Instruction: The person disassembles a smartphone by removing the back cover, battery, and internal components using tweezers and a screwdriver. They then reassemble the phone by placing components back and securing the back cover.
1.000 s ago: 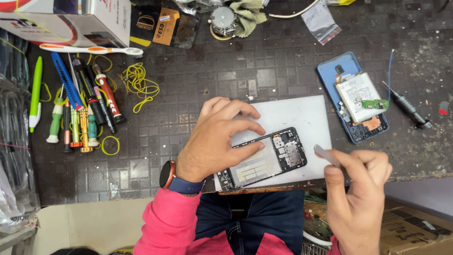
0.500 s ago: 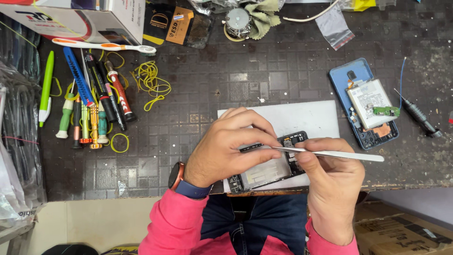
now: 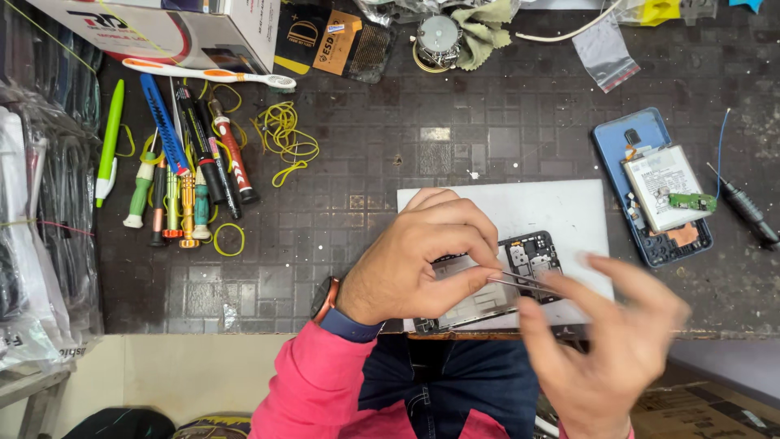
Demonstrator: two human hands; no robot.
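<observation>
Tweezers (image 3: 520,281) sit pinched in our left hand (image 3: 422,260), thumb & forefinger closed tight on them, tips lying over the opened phone (image 3: 496,280). That phone, back off w/ board exposed, lies on a white mat (image 3: 569,211) at the near edge of the dark counter (image 3: 390,122), partly under our left hand. Our right hand (image 3: 605,349) is blurred, fingers spread apart, holding nothing we can see, just beside the phone's near-right corner. Left wrist wears a watch (image 3: 329,305) above a pink sleeve (image 3: 309,390). Far right: blue phone shell (image 3: 646,134) w/ a battery (image 3: 662,183) & small green board (image 3: 691,202) on it, black screwdriver (image 3: 747,213) next to it. Left side: row of screwdrivers (image 3: 183,187), green pen (image 3: 110,142), toothbrush (image 3: 207,75), yellow rubber bands (image 3: 284,138). Cardboard box (image 3: 171,28) at far left.
</observation>
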